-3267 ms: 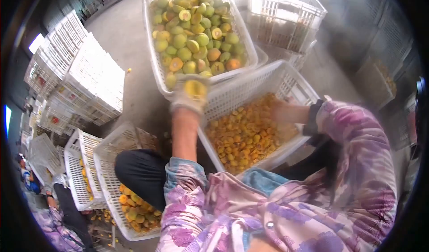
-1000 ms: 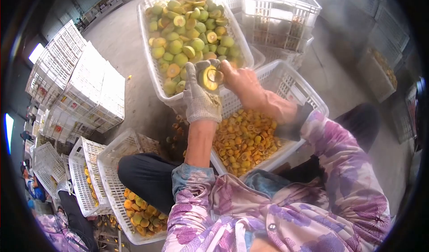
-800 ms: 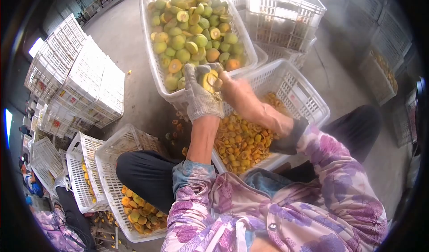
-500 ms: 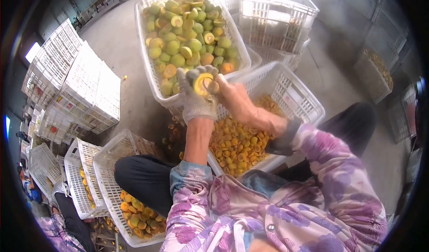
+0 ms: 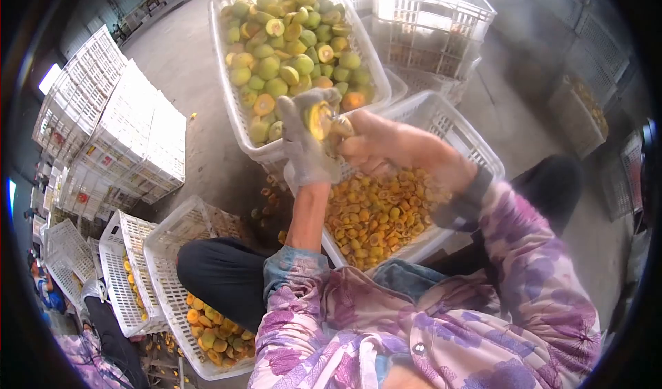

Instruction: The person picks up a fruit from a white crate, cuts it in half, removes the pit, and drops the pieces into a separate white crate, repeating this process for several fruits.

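Note:
My left hand (image 5: 308,156), in a grey-white glove, is closed around a halved fruit (image 5: 319,121) with green skin and yellow flesh. The cut face is turned toward my right hand (image 5: 389,141), which is bare, blurred and closed, its fingertips at the fruit's edge. Whatever those fingers grip is too blurred to make out. Both hands are above the near edge of a white crate (image 5: 231,117) heaped with green, partly cut fruit. Below my right hand, another white crate (image 5: 487,156) holds many small yellow-orange fruit pieces (image 5: 372,213).
At lower left, a white crate (image 5: 160,268) of orange fruit halves stands by my left knee, beside another crate (image 5: 117,251). Stacked crates rise at left (image 5: 131,130) and back right (image 5: 431,34). Part of another person (image 5: 110,341) shows at the lower left edge.
The fruit has turned so its cut face points more to the right. My right hand has shifted slightly right, its forearm swinging outward and the fingers curling lower.

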`<state>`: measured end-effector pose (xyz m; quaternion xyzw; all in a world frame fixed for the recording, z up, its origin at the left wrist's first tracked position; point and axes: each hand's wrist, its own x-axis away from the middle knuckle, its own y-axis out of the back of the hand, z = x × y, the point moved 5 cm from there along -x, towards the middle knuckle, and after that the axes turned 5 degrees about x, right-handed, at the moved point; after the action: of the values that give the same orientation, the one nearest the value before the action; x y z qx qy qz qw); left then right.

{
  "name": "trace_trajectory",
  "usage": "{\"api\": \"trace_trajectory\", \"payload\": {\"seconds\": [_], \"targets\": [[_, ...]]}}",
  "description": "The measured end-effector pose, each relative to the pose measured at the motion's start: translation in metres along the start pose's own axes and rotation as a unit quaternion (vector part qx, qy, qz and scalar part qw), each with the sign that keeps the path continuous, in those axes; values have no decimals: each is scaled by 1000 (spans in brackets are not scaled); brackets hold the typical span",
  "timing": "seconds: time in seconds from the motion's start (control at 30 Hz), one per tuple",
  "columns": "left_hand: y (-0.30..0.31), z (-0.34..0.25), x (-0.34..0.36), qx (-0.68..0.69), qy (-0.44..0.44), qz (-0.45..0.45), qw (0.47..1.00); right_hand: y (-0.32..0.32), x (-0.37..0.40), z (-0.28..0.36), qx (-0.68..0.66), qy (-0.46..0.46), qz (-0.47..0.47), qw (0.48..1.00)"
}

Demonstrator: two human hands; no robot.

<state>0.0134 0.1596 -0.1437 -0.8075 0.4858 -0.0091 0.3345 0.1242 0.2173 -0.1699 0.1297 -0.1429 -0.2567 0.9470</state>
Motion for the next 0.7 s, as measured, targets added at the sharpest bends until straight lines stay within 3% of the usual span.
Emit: {"api": "trace_trajectory", "payload": {"seconds": [0.03,0.1,0.13,0.2,0.27,0.3,0.33,0.4,0.43,0.47,0.5,0.53,0.6,0.7], "targets": [[-2,23,-12,163,31,28,986,9,8,1,-32,40,-8,999],[-2,32,-12,170,70,19,983,21,11,1,-67,82,-20,994],[-3,34,-14,176,104,10,979,32,6,5,74,125,-70,987],[-4,38,-18,186,173,-10,967,43,-1,15,346,197,-164,903],[-1,43,-15,188,243,-39,951,35,0,9,375,229,-195,877],[0,40,-13,187,245,-100,946,27,1,7,356,234,-205,881],[0,39,-12,184,241,-103,947,18,1,2,326,238,-211,890],[4,27,-14,259,153,-103,948,1,-2,-6,267,236,-226,907],[3,24,-14,288,158,-108,938,-6,-5,-11,245,226,-231,914],[4,24,-13,287,157,-110,939,-11,-8,-14,232,212,-241,918],[3,22,-14,265,135,-92,950,-14,-8,-13,228,140,-253,930],[3,20,-14,244,112,-75,960,-16,-8,-12,226,140,-252,931],[2,20,-14,228,91,-66,967,-17,-2,-5,155,233,-279,919],[2,21,-15,199,61,-33,977,-17,0,0,172,279,-291,899]]}}
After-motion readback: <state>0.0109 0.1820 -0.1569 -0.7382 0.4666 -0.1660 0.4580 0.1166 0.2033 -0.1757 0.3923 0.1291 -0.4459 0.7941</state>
